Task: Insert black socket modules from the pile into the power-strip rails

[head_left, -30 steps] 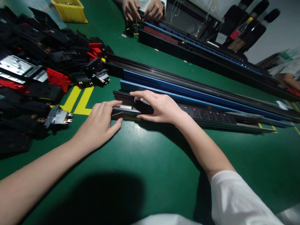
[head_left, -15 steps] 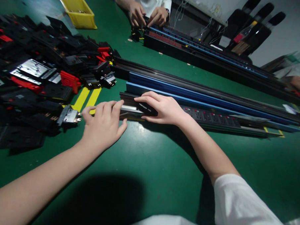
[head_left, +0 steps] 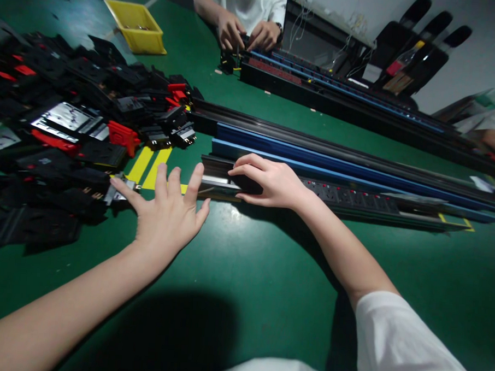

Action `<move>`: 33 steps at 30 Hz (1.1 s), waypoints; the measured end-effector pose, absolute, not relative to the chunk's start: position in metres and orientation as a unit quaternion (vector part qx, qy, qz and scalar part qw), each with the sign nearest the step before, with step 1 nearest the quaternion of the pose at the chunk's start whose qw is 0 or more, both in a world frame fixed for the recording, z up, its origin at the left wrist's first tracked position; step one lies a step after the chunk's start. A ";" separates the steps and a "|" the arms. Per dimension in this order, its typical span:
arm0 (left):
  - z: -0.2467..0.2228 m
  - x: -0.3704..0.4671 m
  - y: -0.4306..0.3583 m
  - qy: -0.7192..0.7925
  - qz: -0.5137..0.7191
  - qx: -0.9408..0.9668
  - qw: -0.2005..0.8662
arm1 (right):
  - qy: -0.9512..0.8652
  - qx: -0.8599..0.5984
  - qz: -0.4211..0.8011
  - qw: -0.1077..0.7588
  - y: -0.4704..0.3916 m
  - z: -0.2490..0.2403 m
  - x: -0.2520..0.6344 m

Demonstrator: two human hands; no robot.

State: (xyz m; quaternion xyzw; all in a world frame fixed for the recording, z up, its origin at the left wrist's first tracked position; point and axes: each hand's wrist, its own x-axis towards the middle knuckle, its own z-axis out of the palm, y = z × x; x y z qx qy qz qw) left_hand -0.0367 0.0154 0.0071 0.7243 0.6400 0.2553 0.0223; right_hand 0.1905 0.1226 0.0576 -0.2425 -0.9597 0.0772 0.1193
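My right hand curves over a black socket module lying in a long black channel, thumb on the near side and fingers on the far side. Most of that module is hidden beneath the hand. To its right a row of black socket modules with small red parts sits in the same channel. My left hand holds nothing, its fingers spread just off the channel's left end. The little finger is by a small module with metal prongs at the edge of the heap.
A big heap of black and red modules covers the left side. Blue strips and another black channel lie behind. Across the green table a co-worker's hands work at a further channel, near a yellow bin.
My left hand's fingers have spread wider, the little finger reaching left toward the heap. My right hand stays over the module. The view has shifted slightly.
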 end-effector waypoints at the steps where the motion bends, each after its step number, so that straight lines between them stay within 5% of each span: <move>1: 0.006 -0.037 0.016 0.640 0.255 0.724 0.028 | -0.960 -0.241 0.077 0.120 0.123 0.057 0.191; 22: -0.006 -0.037 0.023 0.633 0.192 0.748 -0.056 | -0.962 -0.218 0.074 0.145 0.125 0.054 0.193; 33: -0.007 -0.037 0.023 0.657 0.177 0.733 -0.015 | -0.962 -0.219 0.074 0.148 0.125 0.053 0.192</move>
